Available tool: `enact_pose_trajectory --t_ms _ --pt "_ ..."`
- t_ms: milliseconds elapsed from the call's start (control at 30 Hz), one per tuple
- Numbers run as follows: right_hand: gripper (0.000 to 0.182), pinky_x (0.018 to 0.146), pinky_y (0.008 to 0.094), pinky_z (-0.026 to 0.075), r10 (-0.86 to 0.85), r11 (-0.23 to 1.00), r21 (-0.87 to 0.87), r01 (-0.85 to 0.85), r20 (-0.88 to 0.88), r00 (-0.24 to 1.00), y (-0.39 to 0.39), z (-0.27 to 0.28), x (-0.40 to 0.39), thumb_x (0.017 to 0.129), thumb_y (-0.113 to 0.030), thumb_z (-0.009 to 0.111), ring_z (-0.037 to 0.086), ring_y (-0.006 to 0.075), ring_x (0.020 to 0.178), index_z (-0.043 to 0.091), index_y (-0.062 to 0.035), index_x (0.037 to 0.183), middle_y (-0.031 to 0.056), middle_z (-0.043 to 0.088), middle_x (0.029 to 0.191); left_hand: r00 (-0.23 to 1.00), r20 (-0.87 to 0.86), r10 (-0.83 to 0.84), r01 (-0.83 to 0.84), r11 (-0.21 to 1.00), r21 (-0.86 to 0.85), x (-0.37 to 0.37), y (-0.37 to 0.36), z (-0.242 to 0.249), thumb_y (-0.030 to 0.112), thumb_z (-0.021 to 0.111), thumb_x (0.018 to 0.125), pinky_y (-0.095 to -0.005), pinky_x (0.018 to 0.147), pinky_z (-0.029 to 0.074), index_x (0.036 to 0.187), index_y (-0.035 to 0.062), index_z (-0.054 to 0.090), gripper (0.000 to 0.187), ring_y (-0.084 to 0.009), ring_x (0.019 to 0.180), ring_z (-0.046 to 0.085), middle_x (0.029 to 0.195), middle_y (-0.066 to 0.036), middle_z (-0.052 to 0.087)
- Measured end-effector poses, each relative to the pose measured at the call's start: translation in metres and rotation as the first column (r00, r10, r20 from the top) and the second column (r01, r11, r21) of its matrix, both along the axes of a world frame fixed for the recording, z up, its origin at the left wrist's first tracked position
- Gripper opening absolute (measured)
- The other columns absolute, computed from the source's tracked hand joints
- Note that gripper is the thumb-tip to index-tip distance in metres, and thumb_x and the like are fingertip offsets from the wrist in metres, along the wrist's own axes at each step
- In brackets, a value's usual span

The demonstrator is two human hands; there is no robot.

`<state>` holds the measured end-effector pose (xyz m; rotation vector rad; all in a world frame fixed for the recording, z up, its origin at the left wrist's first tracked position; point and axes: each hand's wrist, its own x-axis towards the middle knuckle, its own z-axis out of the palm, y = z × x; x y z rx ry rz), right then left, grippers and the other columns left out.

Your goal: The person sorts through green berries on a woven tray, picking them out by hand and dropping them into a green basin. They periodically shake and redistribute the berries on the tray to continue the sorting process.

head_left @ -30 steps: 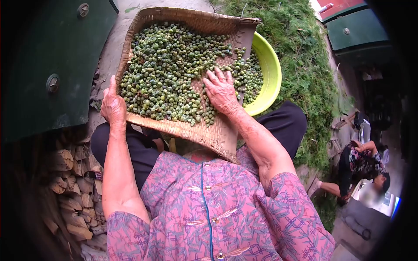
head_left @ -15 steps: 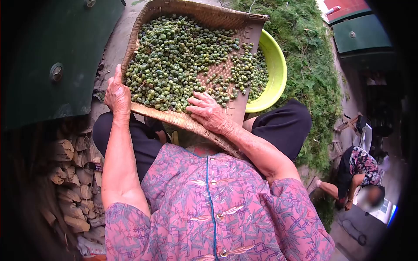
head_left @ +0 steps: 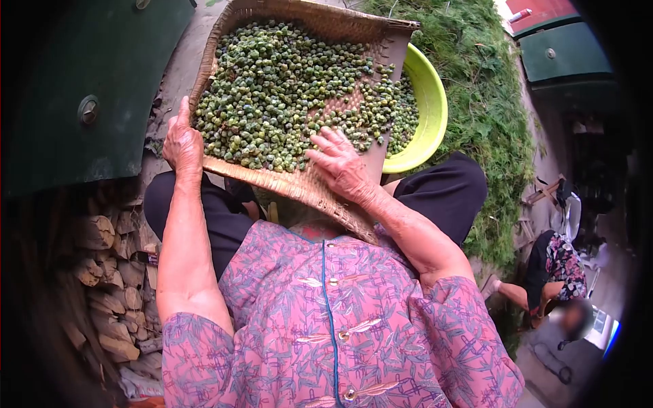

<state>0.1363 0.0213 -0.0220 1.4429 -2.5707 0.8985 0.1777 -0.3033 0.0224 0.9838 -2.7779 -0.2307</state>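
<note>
A woven winnowing basket (head_left: 269, 178) with raised sides rests across my lap, its open edge at the right. Small round green fruits (head_left: 272, 88) lie thick over its left and middle, thinner towards the open edge. My left hand (head_left: 182, 144) is closed on the basket's left rim, with one finger stretched along the outside. My right hand (head_left: 340, 163) lies with fingers spread on the weave, fingertips against the fruits near the front rim. A yellow-green basin (head_left: 430, 102) stands partly under the open edge and holds more of the same fruits.
Cut green foliage (head_left: 476, 102) covers the ground to the right. Split firewood (head_left: 109, 292) is stacked at lower left, below a dark green cabinet (head_left: 88, 88). Another person (head_left: 564, 272) in a floral top is bent over at the far right.
My right hand has moved right and slightly away from me, leaving bare weave near the front rim. My left hand keeps its hold. The other person's head and arms have shifted.
</note>
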Motion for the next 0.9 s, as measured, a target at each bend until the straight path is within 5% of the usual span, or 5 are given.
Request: enact_pose_trajectory --t_ms 133,233,367,600,900 --pt "0.029 0.109 0.0529 0.025 0.093 0.987 0.144 -0.075 -0.124 0.988 0.002 -0.018 -0.002 0.082 -0.018 0.054 0.042 0.0338 0.125 0.06 -0.0109 0.11 0.0115 0.054 0.123 1.0 0.008 0.016 -0.016 0.999 0.034 -0.001 0.002 0.004 0.0 0.048 0.079 -0.043 0.08 0.048 0.135 0.0319 0.044 0.064 -0.0301 0.096 0.062 0.111 -0.007 0.06" --pt "0.032 0.108 0.0534 0.025 -0.065 0.971 0.208 0.115 -0.232 0.97 0.014 -0.009 -0.033 0.08 -0.013 0.053 0.042 0.0339 0.125 0.061 -0.0105 0.11 0.0102 0.054 0.123 1.0 0.01 0.012 -0.012 1.0 0.014 -0.001 0.002 0.002 0.0 0.048 0.079 -0.0432 0.08 0.048 0.135 0.0316 0.044 0.064 -0.0303 0.097 0.061 0.111 -0.008 0.06" --pt "0.033 0.106 0.0533 0.027 -0.433 0.881 0.049 0.471 -0.319 0.843 0.025 -0.009 -0.057 0.074 -0.007 0.058 0.043 0.0365 0.122 0.063 -0.0083 0.106 0.014 0.054 0.123 1.0 0.021 0.019 -0.019 1.0 0.012 -0.002 0.003 0.005 0.0 0.047 0.079 -0.0436 0.08 0.048 0.135 0.0313 0.044 0.064 -0.0305 0.097 0.061 0.111 -0.008 0.06" --pt "0.034 0.108 0.0521 0.027 0.066 0.996 0.064 -0.061 -0.092 0.994 -0.014 -0.011 0.001 0.083 -0.019 0.057 0.041 0.0362 0.125 0.057 -0.008 0.115 0.0154 0.051 0.126 1.0 -0.02 -0.013 0.014 1.0 0.02 -0.002 0.001 0.001 0.0 0.046 0.08 -0.0431 0.079 0.049 0.135 0.0317 0.044 0.063 -0.03 0.097 0.061 0.112 -0.007 0.06" --pt "0.03 0.109 0.0537 0.023 -0.102 0.965 0.211 0.156 -0.246 0.964 -0.012 -0.023 -0.059 0.083 -0.012 0.05 0.039 0.0334 0.126 0.055 -0.008 0.112 0.0117 0.05 0.126 1.0 -0.002 -0.01 0.01 1.0 -0.018 -0.002 0.002 0.0 0.0 0.046 0.08 -0.0444 0.075 0.049 0.135 0.0324 0.044 0.064 -0.0322 0.091 0.063 0.109 -0.007 0.06"
